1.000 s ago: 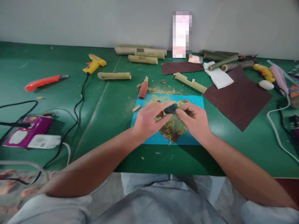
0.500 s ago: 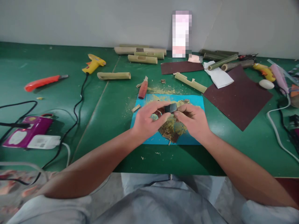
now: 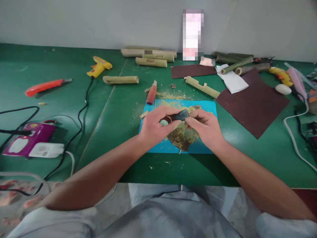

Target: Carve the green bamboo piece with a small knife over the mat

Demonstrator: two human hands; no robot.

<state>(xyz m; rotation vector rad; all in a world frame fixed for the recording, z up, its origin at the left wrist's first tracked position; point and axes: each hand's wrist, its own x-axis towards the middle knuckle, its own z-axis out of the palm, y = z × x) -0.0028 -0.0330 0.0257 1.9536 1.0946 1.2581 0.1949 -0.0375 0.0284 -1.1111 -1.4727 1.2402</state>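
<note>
My left hand (image 3: pixel 155 127) and my right hand (image 3: pixel 206 127) meet over a blue mat (image 3: pixel 208 106) on the green table. Between their fingertips they pinch a small dark piece (image 3: pixel 181 115), each hand on one end of it. Under the hands lies a heap of yellow-green shavings and chips (image 3: pixel 183 137). A red-handled knife (image 3: pixel 151 94) lies just beyond the mat's far left corner. A notched bamboo piece (image 3: pixel 202 87) lies beyond the mat's far right side.
Several bamboo tubes (image 3: pixel 148 57) lie at the back. A yellow glue gun (image 3: pixel 98 67) and its black cord, a red cutter (image 3: pixel 44 87) and a purple device (image 3: pixel 31 138) are on the left. Brown sandpaper sheets (image 3: pixel 252 104) and more tools are on the right.
Both hands stayed over the mat. The dark piece between the fingers has turned a little and the left fingers have curled closer around it.
</note>
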